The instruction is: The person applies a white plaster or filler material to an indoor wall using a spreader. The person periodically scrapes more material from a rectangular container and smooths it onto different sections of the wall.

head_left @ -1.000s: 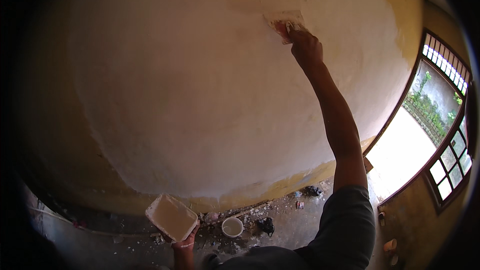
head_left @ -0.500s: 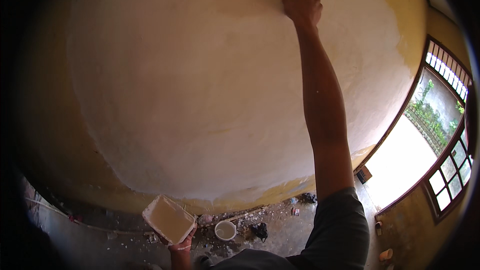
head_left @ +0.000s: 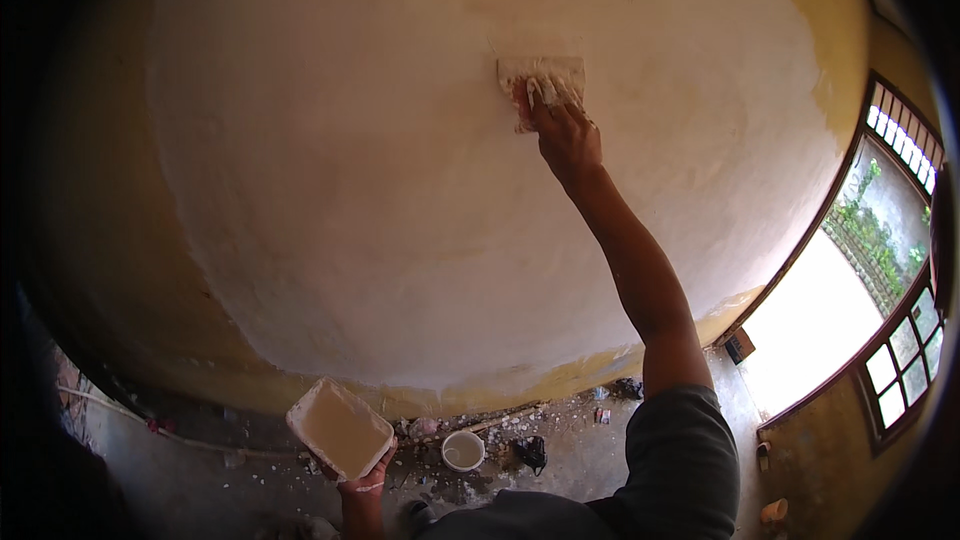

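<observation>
With my right hand [head_left: 568, 135] I grip a wide, putty-smeared scraper [head_left: 545, 68], its straight edge against the wall [head_left: 380, 190]. My fingers lie closed over its face and are coated in pale putty. The wall is skimmed whitish over a large area, with yellow paint around the border and a faintly darker patch above the scraper. Low on the left, my left hand [head_left: 368, 485] holds a rectangular tray [head_left: 340, 430] from beneath and along its side. Pale putty coats the tray's inside and rim; most of the left fingers are hidden under it.
On the debris-strewn floor along the wall's foot stand a white bucket [head_left: 463, 451] and a black plastic bag [head_left: 531, 454]. A long thin pole [head_left: 200, 448] lies there too. At the right are an open doorway [head_left: 810, 310], a small box [head_left: 739, 346] and an orange cup [head_left: 774, 511].
My right hand has come down and to the left across the wall, and the scraper's broad face now shows. The tray in my left hand stays nearly in place.
</observation>
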{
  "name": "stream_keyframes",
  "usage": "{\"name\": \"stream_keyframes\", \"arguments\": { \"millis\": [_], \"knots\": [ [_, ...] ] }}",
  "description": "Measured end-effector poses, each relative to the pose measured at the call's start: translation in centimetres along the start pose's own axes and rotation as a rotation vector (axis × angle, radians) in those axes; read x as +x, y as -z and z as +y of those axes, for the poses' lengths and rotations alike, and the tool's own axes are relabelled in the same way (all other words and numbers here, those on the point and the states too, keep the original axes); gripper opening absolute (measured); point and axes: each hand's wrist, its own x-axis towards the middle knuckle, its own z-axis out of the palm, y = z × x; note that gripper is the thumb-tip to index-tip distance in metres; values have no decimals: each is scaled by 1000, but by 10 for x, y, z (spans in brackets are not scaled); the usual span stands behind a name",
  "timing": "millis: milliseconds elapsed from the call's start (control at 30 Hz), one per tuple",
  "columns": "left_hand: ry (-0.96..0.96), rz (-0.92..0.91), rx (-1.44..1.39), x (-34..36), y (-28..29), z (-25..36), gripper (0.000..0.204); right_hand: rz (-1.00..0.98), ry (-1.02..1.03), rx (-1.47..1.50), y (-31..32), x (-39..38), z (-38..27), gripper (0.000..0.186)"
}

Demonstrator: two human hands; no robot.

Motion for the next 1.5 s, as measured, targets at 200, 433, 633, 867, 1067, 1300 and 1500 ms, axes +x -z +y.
{"name": "stream_keyframes", "arguments": {
  "millis": [200,433,633,867,1067,1300,1500],
  "knots": [
    [-15,7,54,-1,19,6,78,-59,-816,152,80,24,67,29],
    [13,18,67,-3,5,6,68,-50,-923,-36,51,90,67,40],
    [44,-13,84,2,7,6,69,49,-333,-2,17,68,-83,11],
    [55,-13,63,6,14,14,67,185,-18,93,40,77,-65,27],
    [62,-3,72,6,22,17,65,-362,-249,-32,48,-16,-20,27],
    [103,176,-126,12,-15,6,68,-99,-846,44,95,79,52,34],
    [50,-116,58,13,-52,-5,72,236,-249,-285,6,102,-61,17]
  ]
}}
